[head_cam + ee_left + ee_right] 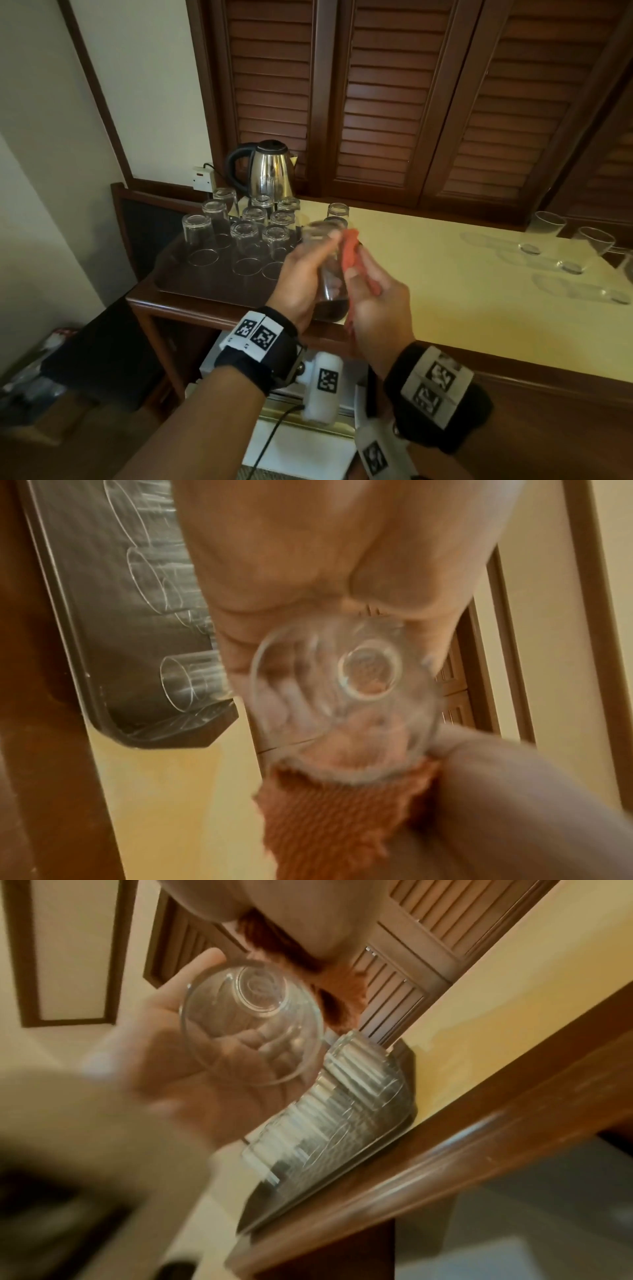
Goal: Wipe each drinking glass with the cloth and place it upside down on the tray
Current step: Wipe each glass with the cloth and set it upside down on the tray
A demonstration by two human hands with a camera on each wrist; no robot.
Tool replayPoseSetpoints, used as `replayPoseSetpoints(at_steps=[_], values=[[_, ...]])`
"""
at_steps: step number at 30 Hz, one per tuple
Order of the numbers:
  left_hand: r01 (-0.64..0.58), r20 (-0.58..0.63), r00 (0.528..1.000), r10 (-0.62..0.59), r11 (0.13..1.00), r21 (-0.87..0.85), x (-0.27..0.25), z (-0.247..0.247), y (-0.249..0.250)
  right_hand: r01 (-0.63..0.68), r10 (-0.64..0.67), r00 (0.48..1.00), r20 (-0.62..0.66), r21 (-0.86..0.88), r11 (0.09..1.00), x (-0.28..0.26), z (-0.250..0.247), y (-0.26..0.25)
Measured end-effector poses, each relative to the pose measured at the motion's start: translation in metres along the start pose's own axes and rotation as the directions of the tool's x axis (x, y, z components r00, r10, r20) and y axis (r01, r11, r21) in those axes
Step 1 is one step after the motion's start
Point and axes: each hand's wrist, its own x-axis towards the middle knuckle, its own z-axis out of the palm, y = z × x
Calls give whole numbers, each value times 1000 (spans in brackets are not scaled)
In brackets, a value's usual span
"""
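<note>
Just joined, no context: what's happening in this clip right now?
A person is wiping glasses. The left hand grips a glass above the counter edge, while the right hand holds an orange cloth against it. On the dark tray to the left, about ten glasses already stand upside down, in front of a kettle. At least two more glasses wait at the far right of the counter, so the job is partway through.

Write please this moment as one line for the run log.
step: wiping | left hand: holds glass | right hand: holds orange cloth against glass | tray: inverted glasses | counter: unwiped glasses at right
</note>
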Motion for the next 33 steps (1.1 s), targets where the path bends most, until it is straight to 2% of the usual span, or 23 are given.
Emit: replayPoseSetpoints(at_steps=[2,5,8,10,12,14,16,18,20,22,24,26,28,30,31,33], values=[[34,14,999,-35,998,43,-1,-1,3,19,-19,999,29,-13,1000,-6,0,0],[57,107,992,-68,993,102,-1,1,-2,6,1,997,-79,86,996,10,-9,1],[-41,-14,999,41,999,-2,-1,4,0,40,-40,999,-14,-5,999,-7,1,-1],[6,20,1000,-6,1000,20,-3,5,1,59,-59,998,6,-1,998,-12,0,2],[54,96,993,-61,996,76,-4,6,-3,44,-42,998,-40,57,997,5,-8,2],[4,56,998,-7,998,63,-3,8,-6,23,-19,999,-47,86,996,11,-10,-2],[-42,5,999,42,999,-9,-2,7,-4,49,-49,999,14,-2,999,-2,-3,-3],[21,32,999,-21,1000,14,-3,7,-2,66,-66,997,29,-8,998,-9,-4,0],[56,108,992,-63,996,68,-3,6,-7,28,-26,999,-33,71,997,3,-12,1],[-10,70,998,7,999,52,-2,8,-7,-6,10,999,-50,81,997,4,-14,0],[-43,6,999,43,999,14,-1,7,-5,21,-21,1000,1,-14,1000,-9,-9,0],[31,32,999,-34,996,79,-4,10,-1,25,-25,1000,12,17,1000,-11,-12,6],[76,113,989,-94,985,152,-4,12,-6,-6,10,999,-49,79,997,1,-18,3],[13,70,997,-22,992,126,-2,13,-6,-34,40,995,-90,72,997,2,-17,1],[-14,14,1000,13,996,87,-2,14,-4,-17,17,999,-49,16,1000,-4,-12,2],[0,-2,1000,0,998,60,-2,11,-1,9,-8,1000,23,-31,999,-18,-6,3]])
